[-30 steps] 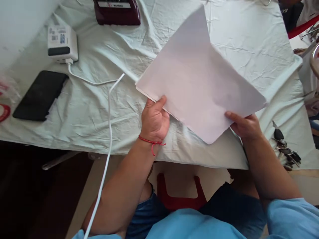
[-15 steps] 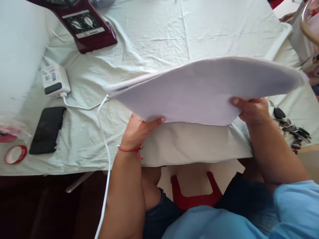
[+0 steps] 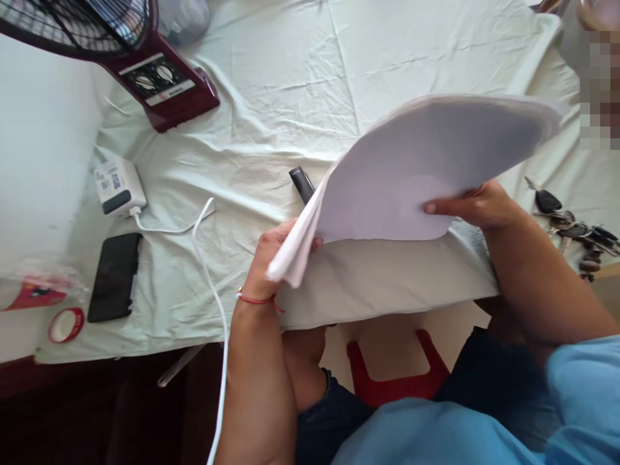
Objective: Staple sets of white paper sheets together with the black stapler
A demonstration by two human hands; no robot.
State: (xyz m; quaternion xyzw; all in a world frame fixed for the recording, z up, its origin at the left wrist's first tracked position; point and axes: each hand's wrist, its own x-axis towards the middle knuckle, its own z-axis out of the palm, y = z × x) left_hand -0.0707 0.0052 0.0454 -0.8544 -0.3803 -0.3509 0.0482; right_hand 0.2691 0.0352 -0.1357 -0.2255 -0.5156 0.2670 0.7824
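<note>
Tilted steeper now, paper stack (image 3: 411, 174) rises rightward; both hands grip its lower edge.

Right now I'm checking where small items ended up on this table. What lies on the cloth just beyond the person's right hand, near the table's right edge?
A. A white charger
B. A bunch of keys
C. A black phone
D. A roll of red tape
B: a bunch of keys lies on the cloth just past the right hand, which grips the stack of paper.
</note>
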